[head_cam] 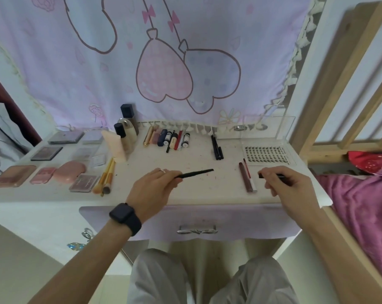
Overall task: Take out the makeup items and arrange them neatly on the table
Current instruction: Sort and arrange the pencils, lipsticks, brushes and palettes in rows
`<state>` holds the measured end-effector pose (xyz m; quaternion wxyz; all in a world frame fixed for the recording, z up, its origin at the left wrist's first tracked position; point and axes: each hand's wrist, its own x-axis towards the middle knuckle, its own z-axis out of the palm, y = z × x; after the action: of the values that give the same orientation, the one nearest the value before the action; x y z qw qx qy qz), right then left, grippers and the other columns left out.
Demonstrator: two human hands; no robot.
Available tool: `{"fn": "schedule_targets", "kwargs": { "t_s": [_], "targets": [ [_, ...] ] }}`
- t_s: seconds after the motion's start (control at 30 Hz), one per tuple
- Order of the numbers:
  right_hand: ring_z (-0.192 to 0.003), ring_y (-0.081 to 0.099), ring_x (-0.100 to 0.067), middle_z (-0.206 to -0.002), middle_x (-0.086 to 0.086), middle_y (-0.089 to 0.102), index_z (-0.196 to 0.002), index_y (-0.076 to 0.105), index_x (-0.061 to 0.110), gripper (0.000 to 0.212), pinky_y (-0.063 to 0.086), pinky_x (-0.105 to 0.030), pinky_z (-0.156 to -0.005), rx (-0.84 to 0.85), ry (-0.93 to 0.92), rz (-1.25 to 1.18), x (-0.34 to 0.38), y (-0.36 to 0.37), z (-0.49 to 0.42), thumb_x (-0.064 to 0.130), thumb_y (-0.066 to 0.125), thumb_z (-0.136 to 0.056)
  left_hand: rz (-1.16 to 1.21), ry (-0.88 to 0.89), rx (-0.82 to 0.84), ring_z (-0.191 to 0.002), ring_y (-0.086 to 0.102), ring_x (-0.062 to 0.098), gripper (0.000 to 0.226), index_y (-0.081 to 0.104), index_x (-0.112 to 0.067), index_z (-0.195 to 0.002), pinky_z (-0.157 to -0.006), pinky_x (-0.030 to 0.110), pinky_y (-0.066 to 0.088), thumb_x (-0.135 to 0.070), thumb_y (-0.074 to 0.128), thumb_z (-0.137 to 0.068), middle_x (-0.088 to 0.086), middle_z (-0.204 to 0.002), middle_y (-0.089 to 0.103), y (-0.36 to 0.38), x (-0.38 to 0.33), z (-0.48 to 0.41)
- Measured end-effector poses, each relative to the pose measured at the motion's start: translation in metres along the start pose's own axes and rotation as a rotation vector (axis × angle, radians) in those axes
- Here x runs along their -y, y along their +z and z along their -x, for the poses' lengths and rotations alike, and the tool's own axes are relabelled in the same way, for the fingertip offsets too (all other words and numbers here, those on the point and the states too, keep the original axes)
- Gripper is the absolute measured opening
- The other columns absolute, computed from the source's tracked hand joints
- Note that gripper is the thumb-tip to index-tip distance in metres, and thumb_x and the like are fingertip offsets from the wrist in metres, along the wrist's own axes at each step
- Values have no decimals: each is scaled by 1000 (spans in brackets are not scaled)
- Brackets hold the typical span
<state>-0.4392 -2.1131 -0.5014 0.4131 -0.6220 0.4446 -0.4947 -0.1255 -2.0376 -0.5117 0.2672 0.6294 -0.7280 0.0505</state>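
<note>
The white surface (198, 157) carries rows of makeup. Over its front edge the left hand (155, 189) pinches a thin black pencil (195, 172). The right hand (288, 187) curls round a short black stick (261, 175). A brown lip tube (247, 179) lies between the hands.

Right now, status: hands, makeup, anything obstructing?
Left hand pinches black pencil. Right hand grips short black piece. Brown tube lies on table between them.
</note>
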Motion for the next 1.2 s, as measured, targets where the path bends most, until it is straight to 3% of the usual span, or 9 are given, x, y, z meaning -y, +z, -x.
{"fn": "schedule_targets", "kwargs": {
  "t_s": [0.13,0.27,0.37,0.57,0.77,0.87,1.07,1.2],
  "targets": [
    [-62,58,-11,-82,-4,74,-94,80,27,18,55,-20,-65,75,85,-210,-3,32,11,16,66,-96,360,-260,50,-80,59,5,23,62,-27,-121,-70,27,49,-29,47,-104,-20,-92,68,14,-22,-5],
    [-65,61,-13,-94,-6,76,-101,80,25,23,56,-21,-69,88,188,-323,-7,49,19,9,65,-97,716,-413,51,-80,66,3,16,56,-32,-117,-68,10,47,-29,46,-105,-20,-93,74,24,-45,-10],
    [-65,62,-12,-95,-5,76,-103,80,25,25,56,-20,-69,87,218,-339,-12,55,23,6,65,-96,863,-498,40,-81,69,6,11,56,-27,-112,-66,12,46,-28,47,-105,-14,-95,76,24,-56,-18],
    [-69,66,-13,-96,-2,78,-108,74,20,20,56,-20,-67,65,255,-294,-17,54,24,10,58,-101,973,-620,55,-83,67,2,14,69,-27,-105,-66,17,52,-28,57,-100,-11,-98,73,25,-64,-29],
    [-76,69,-8,-98,8,79,-111,59,19,10,55,-21,-64,75,233,-220,-11,60,15,24,54,-105,1033,-581,151,-86,71,7,17,74,-26,-109,-74,20,57,-26,69,-92,-6,-95,76,38,-81,-31],
    [-82,72,-7,-94,8,78,-107,65,21,8,56,-18,-68,45,206,-214,-11,62,11,22,63,-100,1114,-628,134,-86,73,13,18,74,-18,-106,-77,24,59,-23,74,-89,0,-96,77,45,-87,-35],
    [-91,74,-9,-94,10,78,-105,76,31,14,59,-26,-81,87,168,-138,-18,59,9,22,71,-94,1263,-680,163,-89,75,19,19,76,-14,-107,-78,26,59,-19,75,-88,5,-95,78,52,-88,-42],
    [-85,72,1,-87,19,77,-97,74,44,20,54,-16,-78,130,114,9,-13,54,3,24,73,-92,1282,-724,180,-86,74,18,22,77,-12,-106,-75,23,57,-18,78,-85,9,-92,77,54,-83,-48]
  ]
}}
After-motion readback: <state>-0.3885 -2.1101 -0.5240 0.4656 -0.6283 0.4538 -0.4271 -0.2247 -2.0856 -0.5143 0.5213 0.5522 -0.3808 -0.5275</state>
